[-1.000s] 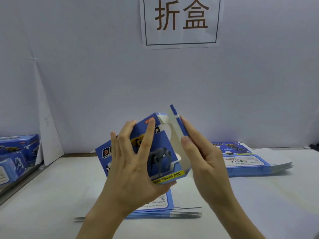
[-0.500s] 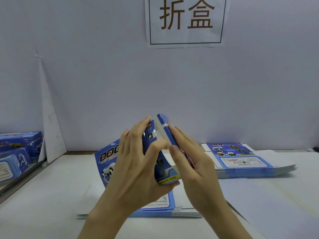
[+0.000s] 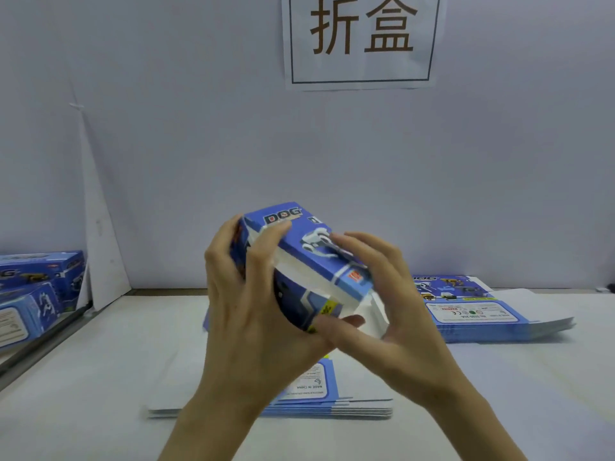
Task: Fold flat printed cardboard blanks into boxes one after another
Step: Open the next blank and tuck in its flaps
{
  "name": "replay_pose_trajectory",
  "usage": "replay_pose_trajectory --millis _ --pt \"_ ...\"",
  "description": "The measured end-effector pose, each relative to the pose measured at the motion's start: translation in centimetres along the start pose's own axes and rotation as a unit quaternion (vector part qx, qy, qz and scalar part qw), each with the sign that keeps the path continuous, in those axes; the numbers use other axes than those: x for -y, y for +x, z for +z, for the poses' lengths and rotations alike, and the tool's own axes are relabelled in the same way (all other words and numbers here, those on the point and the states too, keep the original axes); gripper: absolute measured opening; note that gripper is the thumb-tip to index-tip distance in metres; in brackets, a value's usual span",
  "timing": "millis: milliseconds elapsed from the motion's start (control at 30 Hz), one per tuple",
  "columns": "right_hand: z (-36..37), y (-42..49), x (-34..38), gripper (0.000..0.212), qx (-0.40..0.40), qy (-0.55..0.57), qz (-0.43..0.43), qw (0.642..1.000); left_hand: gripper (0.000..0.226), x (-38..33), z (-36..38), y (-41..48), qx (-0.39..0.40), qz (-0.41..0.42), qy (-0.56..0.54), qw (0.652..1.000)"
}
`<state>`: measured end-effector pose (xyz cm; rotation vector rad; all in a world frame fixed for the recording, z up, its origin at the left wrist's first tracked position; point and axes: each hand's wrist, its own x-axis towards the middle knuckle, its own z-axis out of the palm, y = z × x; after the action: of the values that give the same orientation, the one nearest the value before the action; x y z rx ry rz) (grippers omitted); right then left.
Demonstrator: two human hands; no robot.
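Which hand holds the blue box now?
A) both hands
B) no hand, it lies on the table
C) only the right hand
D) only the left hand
A: the left hand and the right hand both grip the blue box above the stack of flat blanks.

In the middle, the left hand and the right hand grip a partly folded blue printed cardboard box in the air, above a low stack of flat blue-and-white cardboard blanks. A hand could pass over the white table top on either side of this stack. At the far right lies a second flat stack of blue blanks. At the left, finished blue boxes and a leaning white triangular sheet close the way. The pale wall stands behind.
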<state>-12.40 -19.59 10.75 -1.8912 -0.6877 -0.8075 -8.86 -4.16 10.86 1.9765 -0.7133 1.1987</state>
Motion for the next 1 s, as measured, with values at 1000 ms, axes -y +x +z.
replay_pose_trajectory --millis 1000 --pt "0.0 0.3 -0.3 0.028 -0.156 0.176 -0.015 0.972 0.04 -0.2 -1.7 0.6 0.098 -0.216 -0.497 0.834"
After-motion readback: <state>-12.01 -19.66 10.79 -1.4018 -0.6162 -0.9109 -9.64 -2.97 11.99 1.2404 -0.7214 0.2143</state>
